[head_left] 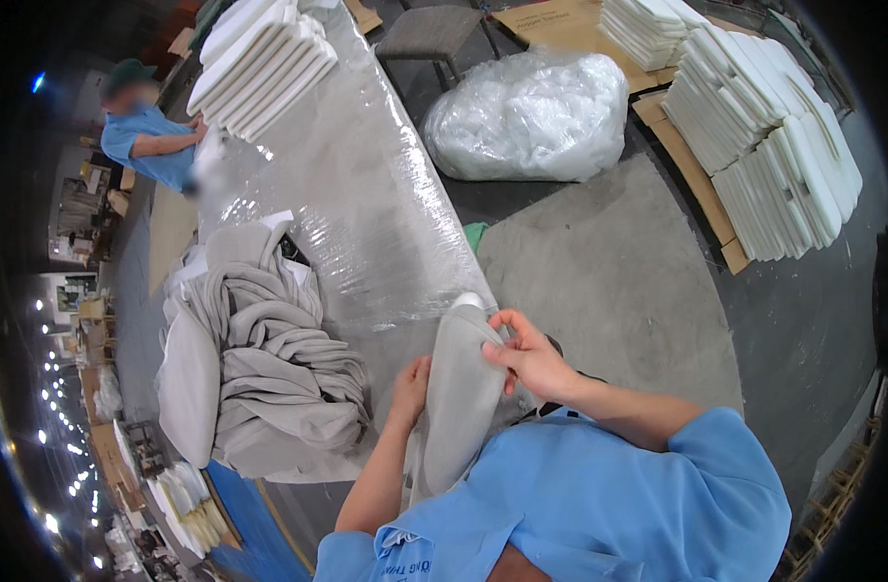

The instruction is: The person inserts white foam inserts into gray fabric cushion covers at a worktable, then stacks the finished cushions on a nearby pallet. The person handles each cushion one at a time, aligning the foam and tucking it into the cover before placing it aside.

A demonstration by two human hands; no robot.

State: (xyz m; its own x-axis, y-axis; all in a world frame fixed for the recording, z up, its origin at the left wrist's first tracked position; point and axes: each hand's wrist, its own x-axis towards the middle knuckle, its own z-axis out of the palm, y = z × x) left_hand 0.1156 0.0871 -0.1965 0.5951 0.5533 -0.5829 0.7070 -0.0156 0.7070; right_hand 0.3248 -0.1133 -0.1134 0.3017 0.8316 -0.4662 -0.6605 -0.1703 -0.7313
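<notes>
A long grey fabric cover (pixel 460 373) stands on edge in front of my body, with a bit of white padding (pixel 469 301) poking out of its far end. My right hand (pixel 529 357) pinches the cover's right edge near that end, thumb and fingers curled. On the other side, my left hand (pixel 410 393) is closed against the cover's left edge; its fingertips are partly hidden. To the left, a heap of similar grey covers (pixel 279 378) lies folded and bunched on the table (pixel 366 184), which is wrapped in shiny clear film.
Stacked white foam pads (pixel 260 73) sit at the table's far end, near a person in a blue shirt (pixel 145 136). Beyond the table are a clear plastic bundle (pixel 526 116), a grey chair (pixel 429 34) and more white pad stacks (pixel 774 126) on cardboard (pixel 691 184).
</notes>
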